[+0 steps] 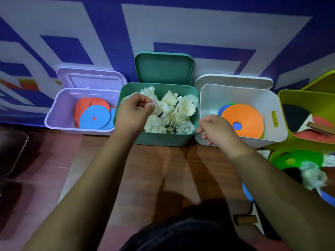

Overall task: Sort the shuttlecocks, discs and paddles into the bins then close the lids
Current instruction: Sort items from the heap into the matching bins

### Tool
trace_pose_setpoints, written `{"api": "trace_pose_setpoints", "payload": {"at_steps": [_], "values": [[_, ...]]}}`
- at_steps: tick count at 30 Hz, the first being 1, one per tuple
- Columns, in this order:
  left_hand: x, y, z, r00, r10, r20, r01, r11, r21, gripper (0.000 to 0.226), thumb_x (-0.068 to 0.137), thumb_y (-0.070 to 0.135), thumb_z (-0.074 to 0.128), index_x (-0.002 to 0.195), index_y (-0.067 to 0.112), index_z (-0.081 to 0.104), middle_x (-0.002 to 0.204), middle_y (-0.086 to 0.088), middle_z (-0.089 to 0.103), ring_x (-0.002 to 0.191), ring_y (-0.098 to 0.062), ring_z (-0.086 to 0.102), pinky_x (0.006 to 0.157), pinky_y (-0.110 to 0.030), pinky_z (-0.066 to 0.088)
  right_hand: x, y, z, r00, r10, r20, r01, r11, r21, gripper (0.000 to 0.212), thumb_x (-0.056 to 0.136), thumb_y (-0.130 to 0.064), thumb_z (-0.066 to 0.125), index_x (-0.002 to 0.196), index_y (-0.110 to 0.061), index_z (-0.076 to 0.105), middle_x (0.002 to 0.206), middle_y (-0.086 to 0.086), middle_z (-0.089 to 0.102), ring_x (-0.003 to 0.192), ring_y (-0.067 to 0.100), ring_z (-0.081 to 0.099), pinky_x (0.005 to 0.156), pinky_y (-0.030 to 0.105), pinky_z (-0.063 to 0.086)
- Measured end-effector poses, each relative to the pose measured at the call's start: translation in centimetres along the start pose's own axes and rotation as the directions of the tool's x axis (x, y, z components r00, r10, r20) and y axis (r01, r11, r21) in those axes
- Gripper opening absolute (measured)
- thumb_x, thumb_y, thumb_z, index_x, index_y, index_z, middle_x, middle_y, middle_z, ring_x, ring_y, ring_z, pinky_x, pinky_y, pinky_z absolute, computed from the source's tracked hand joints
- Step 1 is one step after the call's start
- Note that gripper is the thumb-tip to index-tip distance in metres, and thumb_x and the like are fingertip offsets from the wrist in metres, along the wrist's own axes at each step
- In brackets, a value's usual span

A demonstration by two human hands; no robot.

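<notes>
At the back, blue-and-white wall painted in angular geometric bands [181,24], orange-red stripes [27,86] at its far left. Underneath, reddish-brown wood-grain floor [172,163]. At left edge, dark glossy rounded object [12,151], too blurred to identify.

Heaped shuttlecocks [181,109] in teal bin [163,140], discs [88,123] in lilac bin [59,115], orange disc [244,116] in white bin [208,105], paddles [293,115] in green bin [308,98]

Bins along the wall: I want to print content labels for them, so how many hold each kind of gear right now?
Holding discs: 2, the lilac bin and the white bin
Holding shuttlecocks: 1, the teal bin
Holding paddles: 1, the yellow-green bin
Total: 4 bins
</notes>
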State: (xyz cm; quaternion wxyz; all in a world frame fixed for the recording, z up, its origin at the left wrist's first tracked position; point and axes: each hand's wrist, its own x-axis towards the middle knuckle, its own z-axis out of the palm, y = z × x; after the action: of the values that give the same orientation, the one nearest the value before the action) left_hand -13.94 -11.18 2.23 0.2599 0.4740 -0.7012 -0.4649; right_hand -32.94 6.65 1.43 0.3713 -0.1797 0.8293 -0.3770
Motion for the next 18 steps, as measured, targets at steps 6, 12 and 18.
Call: {"api": "trace_pose_setpoints", "payload": {"at_steps": [6, 12, 18], "values": [[4.2, 3.8, 0.5, 0.985, 0.168, -0.04, -0.167, 0.986, 0.021, 0.007, 0.091, 0.023, 0.069, 0.097, 0.024, 0.073, 0.086, 0.011, 0.068, 0.069, -0.002, 0.059, 0.061, -0.021, 0.046, -0.8, 0.7, -0.5, 0.999, -0.038, -0.025, 0.038, 0.999, -0.006, 0.016, 0.103, -0.023, 0.054, 0.106, -0.019, 0.069, 0.09, -0.002, 0.077, 0.066, 0.017, 0.06, 0.057, 0.032, 0.05], [4.5, 3.3, 2.9, 0.984, 0.154, 0.088, -0.174, 0.931, 0.32, 0.04, 0.091, 0.019, 0.064, 0.13, 0.025, 0.07, 0.123, 0.0, 0.071, 0.095, -0.02, 0.068, 0.078, -0.022, 0.046, -0.9, 2.1, -0.9, 0.999, -0.036, -0.028, 0.035, 0.998, -0.05, 0.016, 0.101, -0.021, 0.054, 0.106, -0.018, 0.069, 0.089, -0.005, 0.077, 0.066, 0.015, 0.064, 0.059, 0.028, 0.049], [0.3, 1.2, 5.2, 0.977, 0.002, 0.212, -0.04, 0.984, 0.176, 0.012, 0.095, 0.026, 0.064, 0.099, 0.028, 0.075, 0.099, 0.009, 0.077, 0.072, -0.013, 0.066, 0.066, -0.03, 0.048, -1.0, 3.6, -2.1, 0.999, -0.041, -0.025, 0.04, 0.999, -0.036, 0.016, 0.101, -0.021, 0.054, 0.104, -0.018, 0.07, 0.091, -0.002, 0.078, 0.067, 0.014, 0.065, 0.058, 0.026, 0.047]]}}
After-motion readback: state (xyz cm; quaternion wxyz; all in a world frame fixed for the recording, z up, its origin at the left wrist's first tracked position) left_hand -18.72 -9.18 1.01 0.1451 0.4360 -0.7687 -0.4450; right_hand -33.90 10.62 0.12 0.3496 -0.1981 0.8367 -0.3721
